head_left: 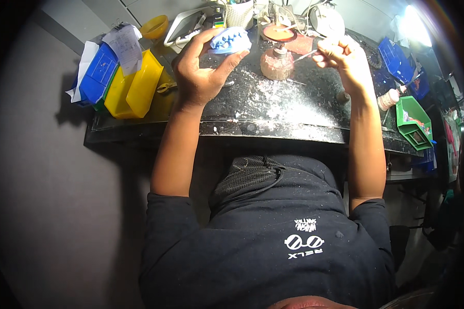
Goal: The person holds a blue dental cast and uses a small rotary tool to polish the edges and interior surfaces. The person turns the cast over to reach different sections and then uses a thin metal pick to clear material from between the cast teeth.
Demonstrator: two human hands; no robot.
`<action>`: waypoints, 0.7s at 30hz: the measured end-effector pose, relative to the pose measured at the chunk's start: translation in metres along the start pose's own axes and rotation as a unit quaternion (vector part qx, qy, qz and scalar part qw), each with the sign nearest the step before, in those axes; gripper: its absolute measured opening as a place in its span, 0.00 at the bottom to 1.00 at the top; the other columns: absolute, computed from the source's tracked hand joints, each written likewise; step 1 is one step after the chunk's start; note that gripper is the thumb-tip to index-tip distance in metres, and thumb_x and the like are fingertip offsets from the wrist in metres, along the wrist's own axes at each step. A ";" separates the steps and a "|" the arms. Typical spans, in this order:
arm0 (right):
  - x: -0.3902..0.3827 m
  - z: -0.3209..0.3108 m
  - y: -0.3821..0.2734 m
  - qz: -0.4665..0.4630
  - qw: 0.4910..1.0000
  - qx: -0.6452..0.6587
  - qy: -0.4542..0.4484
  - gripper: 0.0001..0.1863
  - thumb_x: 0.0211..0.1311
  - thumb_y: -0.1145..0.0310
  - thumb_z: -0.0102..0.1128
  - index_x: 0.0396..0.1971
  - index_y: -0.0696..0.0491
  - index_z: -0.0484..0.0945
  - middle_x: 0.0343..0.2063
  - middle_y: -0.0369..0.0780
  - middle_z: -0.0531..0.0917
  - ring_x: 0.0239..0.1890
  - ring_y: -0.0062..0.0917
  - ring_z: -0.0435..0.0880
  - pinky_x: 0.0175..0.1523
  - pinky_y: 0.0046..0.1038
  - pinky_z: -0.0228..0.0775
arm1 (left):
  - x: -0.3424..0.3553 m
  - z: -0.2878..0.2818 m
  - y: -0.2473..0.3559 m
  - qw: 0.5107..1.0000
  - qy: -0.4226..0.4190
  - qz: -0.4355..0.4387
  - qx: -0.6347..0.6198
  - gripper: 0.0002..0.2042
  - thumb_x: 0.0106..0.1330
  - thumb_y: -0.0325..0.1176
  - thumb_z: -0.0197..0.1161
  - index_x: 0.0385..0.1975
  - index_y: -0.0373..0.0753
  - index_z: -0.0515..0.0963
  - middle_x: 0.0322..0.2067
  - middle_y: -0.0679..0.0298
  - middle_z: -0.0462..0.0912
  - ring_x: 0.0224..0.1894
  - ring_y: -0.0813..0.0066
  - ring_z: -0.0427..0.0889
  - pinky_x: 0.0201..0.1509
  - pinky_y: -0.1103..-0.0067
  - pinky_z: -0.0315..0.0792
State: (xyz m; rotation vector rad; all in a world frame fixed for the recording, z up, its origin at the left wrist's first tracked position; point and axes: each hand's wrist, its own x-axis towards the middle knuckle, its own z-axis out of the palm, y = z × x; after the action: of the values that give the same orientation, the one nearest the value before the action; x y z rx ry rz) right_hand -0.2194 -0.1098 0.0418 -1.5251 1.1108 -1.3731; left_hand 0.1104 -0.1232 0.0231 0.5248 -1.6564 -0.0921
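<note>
My left hand [203, 77] grips a light blue dental cast [231, 41] with a row of teeth, raised over the left part of the black bench [258, 103]. My right hand [340, 56] pinches a thin metal instrument [307, 55], pointing left toward a small glass burner [276, 67] with a stained, pinkish body. A round pan with orange-red contents [279, 34] sits above the burner. A reddish slab [300, 45] lies behind the instrument.
At left stand yellow [138, 87] and blue bins [97, 72] with papers [122, 46], and yellow-handled pliers [165, 88]. A white tray [183, 23] is behind. At right are a green bin [412, 123], a white spool [388, 100], blue bins [397, 59] and a bright lamp [417, 26].
</note>
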 end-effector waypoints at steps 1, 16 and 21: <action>-0.001 0.000 -0.002 -0.018 0.999 0.045 -0.004 0.11 0.68 0.71 0.68 0.43 0.62 0.81 0.36 0.43 0.88 0.37 0.27 0.90 0.45 0.29 0.84 | 0.001 0.000 0.001 1.000 0.000 0.003 0.004 0.25 0.53 0.31 0.85 0.48 0.32 0.81 0.40 0.57 0.89 0.42 0.71 0.90 0.47 0.76 0.84; 0.031 -0.011 0.012 -0.127 0.988 0.026 0.080 0.14 0.70 0.74 0.66 0.50 0.66 0.79 0.44 0.48 0.88 0.44 0.35 0.91 0.48 0.31 0.87 | -0.002 0.000 0.000 1.000 -0.002 0.000 0.008 0.25 0.52 0.31 0.85 0.48 0.33 0.82 0.41 0.57 0.89 0.41 0.72 0.90 0.48 0.77 0.83; 0.043 -0.012 0.016 -0.129 0.990 0.016 0.052 0.15 0.70 0.74 0.66 0.51 0.65 0.79 0.44 0.47 0.87 0.43 0.34 0.91 0.47 0.31 0.87 | -0.001 -0.003 0.008 0.999 -0.036 -0.008 0.021 0.24 0.56 0.21 0.80 0.53 0.27 0.79 0.47 0.55 0.87 0.48 0.70 0.88 0.56 0.75 0.81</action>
State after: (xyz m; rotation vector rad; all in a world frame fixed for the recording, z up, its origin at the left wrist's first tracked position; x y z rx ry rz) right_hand -0.2321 -0.1555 0.0410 -1.6333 0.9725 -1.6537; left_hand 0.1111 -0.1153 0.0255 0.5713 -1.7274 -0.0888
